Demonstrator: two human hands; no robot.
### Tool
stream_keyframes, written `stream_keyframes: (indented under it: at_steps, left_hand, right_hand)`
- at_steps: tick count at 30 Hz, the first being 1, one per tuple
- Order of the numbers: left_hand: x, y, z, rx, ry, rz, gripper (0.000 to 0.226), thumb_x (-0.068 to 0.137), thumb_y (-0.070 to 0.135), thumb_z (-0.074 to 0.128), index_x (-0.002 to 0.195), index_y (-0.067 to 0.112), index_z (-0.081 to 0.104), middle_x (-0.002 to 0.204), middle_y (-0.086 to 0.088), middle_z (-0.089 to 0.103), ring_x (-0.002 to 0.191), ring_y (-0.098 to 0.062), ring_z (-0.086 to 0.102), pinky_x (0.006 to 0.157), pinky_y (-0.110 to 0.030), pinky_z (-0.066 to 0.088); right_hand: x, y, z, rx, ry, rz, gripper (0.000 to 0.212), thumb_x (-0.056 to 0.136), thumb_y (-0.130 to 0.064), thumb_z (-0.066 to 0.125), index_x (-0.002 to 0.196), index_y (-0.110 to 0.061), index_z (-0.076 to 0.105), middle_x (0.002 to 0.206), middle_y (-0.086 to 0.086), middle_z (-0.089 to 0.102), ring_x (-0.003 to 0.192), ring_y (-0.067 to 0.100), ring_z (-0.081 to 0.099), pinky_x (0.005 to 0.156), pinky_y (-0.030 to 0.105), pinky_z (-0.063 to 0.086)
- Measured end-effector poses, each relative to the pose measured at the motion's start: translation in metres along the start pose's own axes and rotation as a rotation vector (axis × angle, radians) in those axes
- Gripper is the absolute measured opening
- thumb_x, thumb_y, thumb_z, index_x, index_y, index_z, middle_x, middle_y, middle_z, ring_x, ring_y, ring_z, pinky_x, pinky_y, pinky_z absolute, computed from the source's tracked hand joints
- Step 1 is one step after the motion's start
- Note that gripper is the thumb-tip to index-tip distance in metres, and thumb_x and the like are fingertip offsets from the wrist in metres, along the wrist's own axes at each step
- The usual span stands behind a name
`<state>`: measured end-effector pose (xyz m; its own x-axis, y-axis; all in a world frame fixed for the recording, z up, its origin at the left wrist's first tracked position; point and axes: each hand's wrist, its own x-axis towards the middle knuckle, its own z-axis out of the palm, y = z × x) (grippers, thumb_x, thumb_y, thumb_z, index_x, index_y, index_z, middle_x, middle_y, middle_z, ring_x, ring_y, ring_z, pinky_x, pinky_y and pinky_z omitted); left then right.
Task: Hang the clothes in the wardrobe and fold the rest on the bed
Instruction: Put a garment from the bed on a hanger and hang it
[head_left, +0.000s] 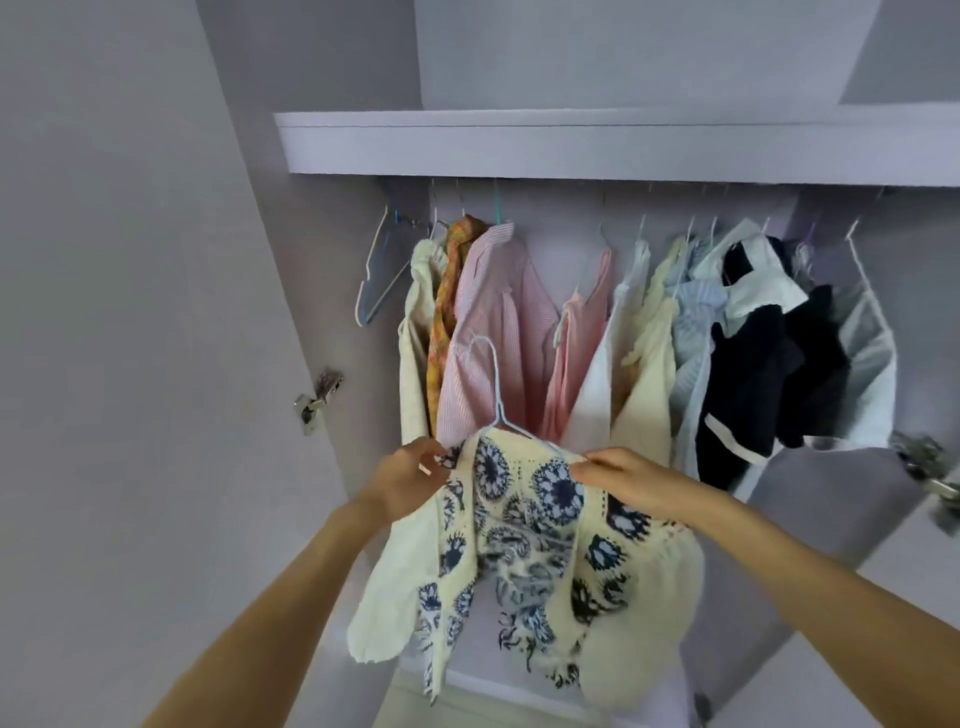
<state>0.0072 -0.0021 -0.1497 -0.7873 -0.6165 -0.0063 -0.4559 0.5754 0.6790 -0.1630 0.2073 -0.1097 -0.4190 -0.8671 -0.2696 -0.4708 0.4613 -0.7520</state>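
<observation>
head view: worn on person's head | faces forward and slightly up into open wardrobe (519, 156) | close, at arm's reach of the hanging rail of clothes (623, 322) | forearms enter from bottom edge | wide-angle, edges bend | single view, no second camera

Left hand (410, 480) and right hand (621, 480) raised, fingers pinched.

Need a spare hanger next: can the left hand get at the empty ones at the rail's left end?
Probably not yet: the left hand is gripping the cream cardigan. Otherwise the empty hangers hang clear, with nothing in front of them.
</observation>
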Motion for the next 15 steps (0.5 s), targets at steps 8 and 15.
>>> stream_keyframes:
  at_steps: [8,15]
  left_hand:
    - [0.019,-0.009,0.012,0.037,-0.082,-0.013,0.026,0.093,0.02,0.054,0.118,0.013,0.06,0.105,-0.002,0.061,0.107,-0.021,0.057,0.085,-0.024,0.043]
    - [0.031,-0.012,0.014,0.039,-0.089,0.004,0.024,0.093,0.018,0.052,0.115,0.016,0.061,0.108,0.0,0.062,0.1,-0.016,0.057,0.083,-0.018,0.04]
  right_hand:
    - [-0.029,0.012,0.003,0.006,0.27,0.013,0.039,0.098,-0.036,0.038,0.067,-0.013,0.035,0.059,-0.004,0.025,0.057,0.011,0.031,0.056,0.024,0.027]
    - [-0.029,-0.003,0.028,0.089,0.539,-0.049,0.04,0.101,-0.032,0.033,0.066,-0.012,0.033,0.058,-0.002,0.028,0.054,0.009,0.03,0.051,0.019,0.027]
